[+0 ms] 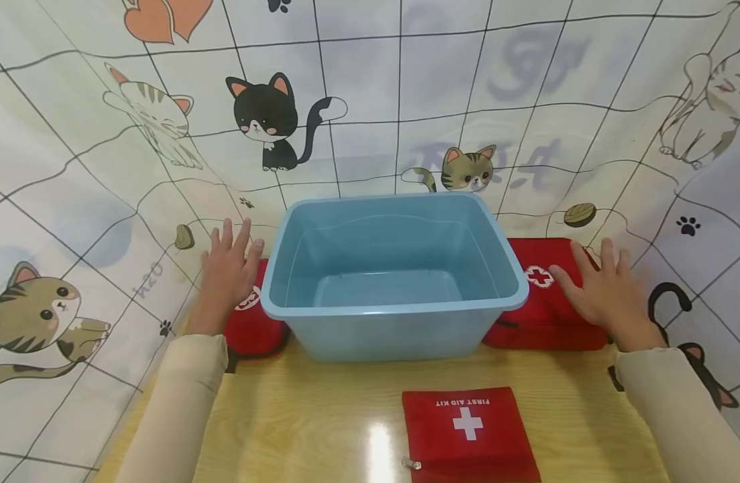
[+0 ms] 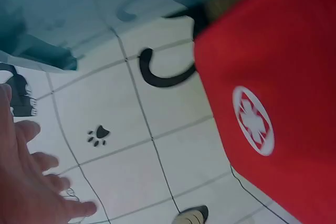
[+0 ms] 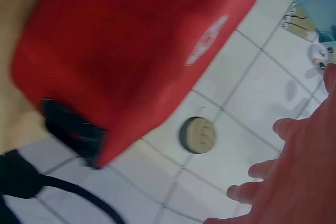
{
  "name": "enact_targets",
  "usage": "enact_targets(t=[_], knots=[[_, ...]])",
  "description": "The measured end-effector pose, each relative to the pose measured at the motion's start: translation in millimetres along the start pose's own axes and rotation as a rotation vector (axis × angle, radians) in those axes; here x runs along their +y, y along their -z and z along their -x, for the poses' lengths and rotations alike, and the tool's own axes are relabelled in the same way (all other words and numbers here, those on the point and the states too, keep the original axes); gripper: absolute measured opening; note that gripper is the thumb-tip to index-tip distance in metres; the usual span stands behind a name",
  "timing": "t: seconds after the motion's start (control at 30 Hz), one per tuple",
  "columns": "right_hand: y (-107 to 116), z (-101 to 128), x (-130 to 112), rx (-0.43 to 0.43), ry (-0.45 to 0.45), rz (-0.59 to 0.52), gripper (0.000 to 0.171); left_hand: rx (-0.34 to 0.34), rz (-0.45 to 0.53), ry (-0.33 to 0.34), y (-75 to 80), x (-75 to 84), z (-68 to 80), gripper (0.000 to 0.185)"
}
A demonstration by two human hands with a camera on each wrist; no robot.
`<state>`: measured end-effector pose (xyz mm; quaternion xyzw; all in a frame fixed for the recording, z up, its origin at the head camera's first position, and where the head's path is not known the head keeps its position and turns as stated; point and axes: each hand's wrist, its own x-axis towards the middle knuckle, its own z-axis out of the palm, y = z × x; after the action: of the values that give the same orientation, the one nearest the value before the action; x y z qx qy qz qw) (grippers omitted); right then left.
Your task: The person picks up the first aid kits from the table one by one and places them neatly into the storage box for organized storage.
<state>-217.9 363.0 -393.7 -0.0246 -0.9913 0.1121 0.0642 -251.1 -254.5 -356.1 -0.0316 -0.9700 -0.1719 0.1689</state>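
Observation:
My left hand (image 1: 227, 274), fingers spread, hovers over a red first aid bag (image 1: 255, 335) left of a light blue plastic tub (image 1: 382, 335). On the other side, my right hand (image 1: 608, 298) is spread above a larger red first aid bag (image 1: 547, 322) with a white-ringed cross. Neither hand holds anything. The tub stands between the hands, its inside bare, hiding part of both bags. In the left wrist view the left bag (image 2: 294, 77) shows its cross emblem beside the hand. The right wrist view shows the right bag (image 3: 131, 51) with a black buckle (image 3: 73, 129).
A flat red first aid kit pouch (image 1: 436, 429) with a zipper lies on the wooden table (image 1: 309, 416) in front of the tub. A white cloth (image 1: 370, 94) printed with cats and grid lines rises behind and at both sides.

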Motion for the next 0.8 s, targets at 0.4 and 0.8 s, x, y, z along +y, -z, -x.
enact_targets(t=[0.4, 0.8], knots=[[-35.1, 35.1, 49.9, -0.074, -0.113, -0.067, 0.093, -0.287, 0.467, 0.026, 10.0, 21.9, 12.3, 0.065], [-44.4, 42.8, 79.5, -0.191, -0.342, -0.278, 0.095, -0.381, 0.627, 0.096, 0.7, 16.5, 18.1, 0.076]])
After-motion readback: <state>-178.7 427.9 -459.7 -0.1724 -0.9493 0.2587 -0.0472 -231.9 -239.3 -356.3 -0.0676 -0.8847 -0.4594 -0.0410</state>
